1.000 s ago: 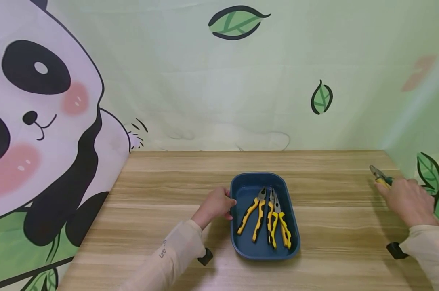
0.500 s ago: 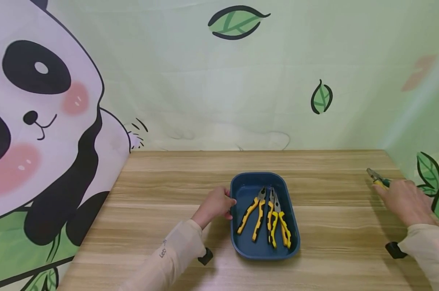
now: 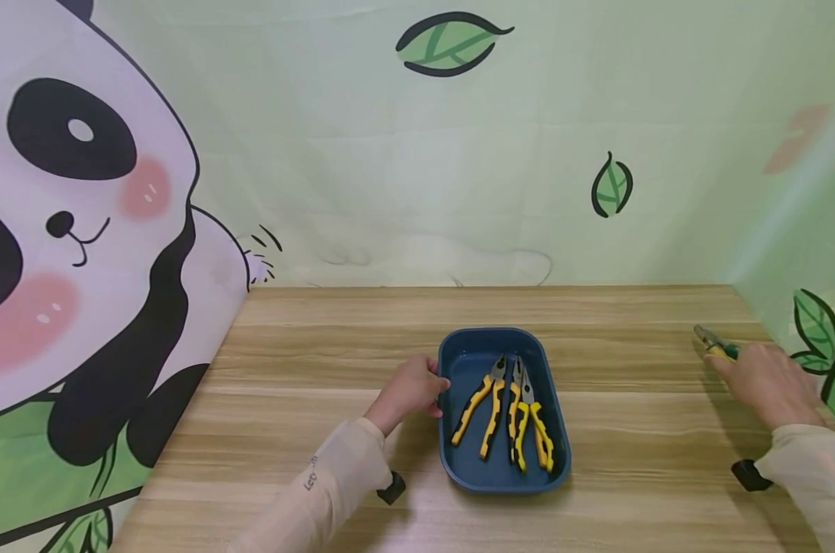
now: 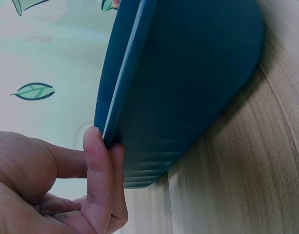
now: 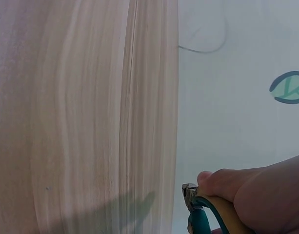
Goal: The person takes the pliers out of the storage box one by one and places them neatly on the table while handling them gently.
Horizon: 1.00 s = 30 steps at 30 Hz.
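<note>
In the head view my left hand [image 3: 409, 390] pinches the left rim of a dark blue plastic tray [image 3: 460, 468], thumb and fingers on either side of the rim; the left wrist view shows this grip close up on the tray [image 4: 188, 73]. Several pliers with yellow and black handles lie in the tray, among them spread pliers [image 3: 495, 418] at the left and long-nosed pliers [image 3: 527, 393] at the right. At the far right, my right hand [image 3: 770, 380] grips pliers [image 3: 716, 343] with yellow and green handles, raised above the table. Their handle ends are hidden by the hand.
The tray stands on a wood-grain table [image 3: 306, 346]. Behind it hangs a pale green cloth backdrop [image 3: 362, 177] with printed leaves and a large panda [image 3: 168, 269] at the left. A dark wrist device [image 3: 752, 475] shows under the right sleeve.
My right hand, with the pliers in it, has shifted slightly to the left, and the pliers' head has dipped a little. The left hand and the tray have stayed put.
</note>
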{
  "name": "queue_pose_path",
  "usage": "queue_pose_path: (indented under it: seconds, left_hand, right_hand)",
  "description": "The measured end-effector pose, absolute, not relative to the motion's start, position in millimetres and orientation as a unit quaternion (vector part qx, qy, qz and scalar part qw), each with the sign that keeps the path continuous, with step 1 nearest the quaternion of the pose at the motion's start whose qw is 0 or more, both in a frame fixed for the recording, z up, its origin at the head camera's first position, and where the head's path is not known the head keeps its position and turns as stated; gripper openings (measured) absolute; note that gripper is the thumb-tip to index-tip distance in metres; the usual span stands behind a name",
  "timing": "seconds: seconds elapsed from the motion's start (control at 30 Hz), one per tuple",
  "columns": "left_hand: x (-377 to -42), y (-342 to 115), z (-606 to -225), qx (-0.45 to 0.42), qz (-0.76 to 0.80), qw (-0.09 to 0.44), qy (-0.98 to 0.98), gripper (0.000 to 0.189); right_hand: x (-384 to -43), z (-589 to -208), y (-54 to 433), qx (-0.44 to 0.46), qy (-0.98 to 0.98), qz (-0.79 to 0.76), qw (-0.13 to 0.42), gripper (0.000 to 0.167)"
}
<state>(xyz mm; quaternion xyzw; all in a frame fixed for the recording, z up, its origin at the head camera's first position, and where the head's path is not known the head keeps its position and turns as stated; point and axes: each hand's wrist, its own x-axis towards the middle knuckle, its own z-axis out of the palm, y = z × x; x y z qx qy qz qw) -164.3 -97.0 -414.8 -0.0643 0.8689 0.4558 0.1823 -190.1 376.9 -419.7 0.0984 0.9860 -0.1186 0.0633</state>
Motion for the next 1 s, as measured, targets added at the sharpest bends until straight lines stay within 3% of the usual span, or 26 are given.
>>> queue_pose_path:
  seconds: [1.0]
  left_hand:
    - [-162.5, -97.8, -413.9, -0.051, 0.452, 0.171, 0.874, 0.011]
  right_hand:
    - [-191.4, -426.4, 375.3, 0.076, 0.987, -0.132, 0.046, 0.057]
